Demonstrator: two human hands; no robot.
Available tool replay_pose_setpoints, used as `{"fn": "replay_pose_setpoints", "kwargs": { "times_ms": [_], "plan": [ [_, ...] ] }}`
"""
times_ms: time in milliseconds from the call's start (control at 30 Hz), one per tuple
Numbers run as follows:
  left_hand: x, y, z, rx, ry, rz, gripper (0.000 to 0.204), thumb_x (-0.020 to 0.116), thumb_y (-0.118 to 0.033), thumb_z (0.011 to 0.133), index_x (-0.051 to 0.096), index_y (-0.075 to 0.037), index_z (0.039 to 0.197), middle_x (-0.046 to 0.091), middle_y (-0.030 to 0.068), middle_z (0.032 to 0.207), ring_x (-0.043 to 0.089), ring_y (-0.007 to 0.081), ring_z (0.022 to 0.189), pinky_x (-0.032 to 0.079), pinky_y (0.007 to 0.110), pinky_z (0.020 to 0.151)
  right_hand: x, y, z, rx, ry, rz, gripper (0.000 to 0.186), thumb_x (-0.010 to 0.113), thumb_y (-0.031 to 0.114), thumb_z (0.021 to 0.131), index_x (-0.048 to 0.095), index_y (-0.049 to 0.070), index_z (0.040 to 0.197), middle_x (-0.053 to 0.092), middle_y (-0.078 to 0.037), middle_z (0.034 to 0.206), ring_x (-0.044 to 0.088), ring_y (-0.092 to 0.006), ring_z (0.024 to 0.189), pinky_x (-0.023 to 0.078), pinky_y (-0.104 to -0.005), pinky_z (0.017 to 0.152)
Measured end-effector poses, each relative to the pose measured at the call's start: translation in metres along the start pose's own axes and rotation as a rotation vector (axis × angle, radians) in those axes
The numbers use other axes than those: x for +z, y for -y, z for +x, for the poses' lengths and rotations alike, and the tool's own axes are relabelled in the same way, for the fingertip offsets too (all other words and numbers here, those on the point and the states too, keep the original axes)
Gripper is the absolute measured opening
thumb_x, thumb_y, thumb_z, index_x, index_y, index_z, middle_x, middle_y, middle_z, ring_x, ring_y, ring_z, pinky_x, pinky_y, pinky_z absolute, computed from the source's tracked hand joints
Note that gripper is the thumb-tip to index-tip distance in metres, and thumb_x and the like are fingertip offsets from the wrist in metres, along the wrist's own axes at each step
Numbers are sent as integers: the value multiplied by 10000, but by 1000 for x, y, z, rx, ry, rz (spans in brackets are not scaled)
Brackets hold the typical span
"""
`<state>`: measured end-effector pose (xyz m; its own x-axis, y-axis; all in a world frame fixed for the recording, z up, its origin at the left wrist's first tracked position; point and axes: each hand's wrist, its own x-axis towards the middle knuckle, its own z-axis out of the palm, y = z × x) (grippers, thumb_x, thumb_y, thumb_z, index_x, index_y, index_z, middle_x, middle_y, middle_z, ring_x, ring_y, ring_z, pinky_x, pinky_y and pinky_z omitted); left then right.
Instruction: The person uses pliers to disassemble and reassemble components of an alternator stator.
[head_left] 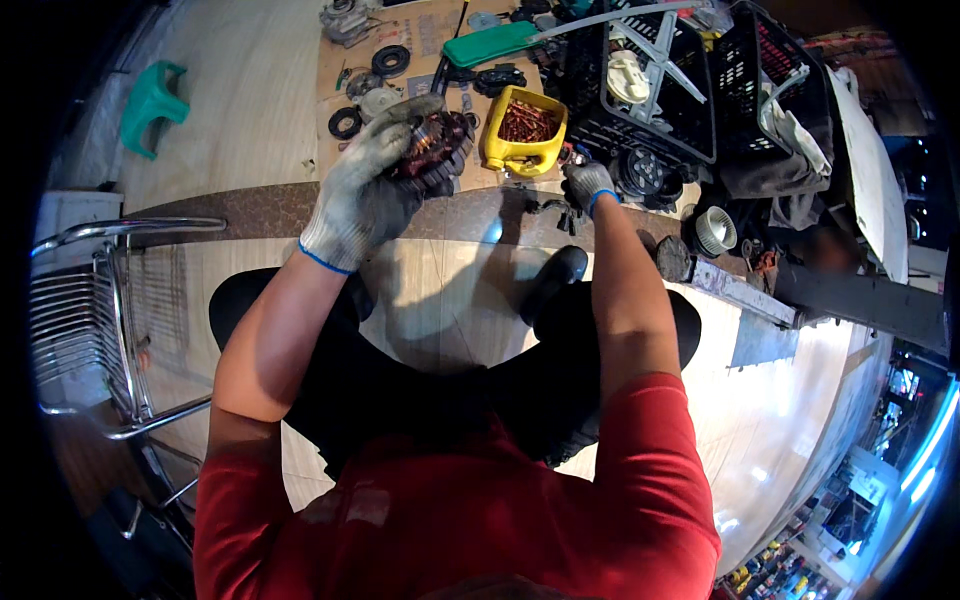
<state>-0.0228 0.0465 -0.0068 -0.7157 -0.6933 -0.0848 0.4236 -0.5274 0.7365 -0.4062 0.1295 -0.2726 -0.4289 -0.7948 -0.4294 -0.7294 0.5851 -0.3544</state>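
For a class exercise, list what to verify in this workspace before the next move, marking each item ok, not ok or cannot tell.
1. Left hand gloved, holding the copper-coloured wound part: ok.
2. Right hand gloved: ok.
3. Right hand's grip on anything: cannot tell.
4. Yellow container open upward, copper-coloured pieces inside: ok.
5. Cardboard free of loose parts: not ok, black rings lie there.

The left of the gloved hands [364,180] holds a dark toothed part [441,160].
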Motion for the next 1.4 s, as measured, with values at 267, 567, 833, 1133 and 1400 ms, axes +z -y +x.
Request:
{"fn": "replay_pose_setpoints", "kwargs": {
  "times_ms": [267, 567, 833, 1133, 1400],
  "plan": [
    [-1, -1, 1, -123, -95, 72, 681, 686, -261, 843, 430, -14, 1423, 579, 183, 1300, 599, 293, 1178, 498, 416, 1007, 98, -4, 58, 330, -67, 900, 323, 642, 400, 910, 642, 82, 966, 639, -94, 764, 621, -262, 619, 503, -407, 547],
    [-29, 3, -3, -155, -203, 117, 630, 658, -233, 857, 443, -23, 1412, 580, 185, 1282, 612, 292, 1148, 515, 423, 988, 122, 56, 67, 691, 142, 1572, 358, 611, 465, 931, 638, 115, 999, 630, -80, 790, 611, -245, 633, 505, -384, 538],
    [-34, 15, 19, -92, -172, -178, 463, 434, -350, 1034, 484, -16, 1351, 619, 176, 1217, 654, 284, 1058, 555, 431, 930, 124, -23, 55, 180, 6, 1560, 239, 544, 277, 966, 631, 85, 1079, 668, -110, 814, 642, -294, 739, 509, -407, 641],
    [-50, 50, 28, 425, 45, 835, 471, 517, -71, 952, 428, 6, 1408, 540, 229, 1335, 555, 341, 1242, 469, 418, 1062, -179, 186, -130, -399, 76, 986, 349, 631, 263, 954, 649, -65, 1072, 692, -55, 870, 619, -95, 751, 489, -233, 701],
    [17, 5, 14, -60, 47, 511, 389, 557, -160, 988, 518, 49, 1313, 599, 161, 1256, 595, 203, 1164, 465, 312, 1038, -196, 238, -194, -431, -38, 676, 396, 622, 261, 954, 633, -101, 1115, 695, -120, 943, 603, -128, 848, 498, -267, 778]
  ]
}}
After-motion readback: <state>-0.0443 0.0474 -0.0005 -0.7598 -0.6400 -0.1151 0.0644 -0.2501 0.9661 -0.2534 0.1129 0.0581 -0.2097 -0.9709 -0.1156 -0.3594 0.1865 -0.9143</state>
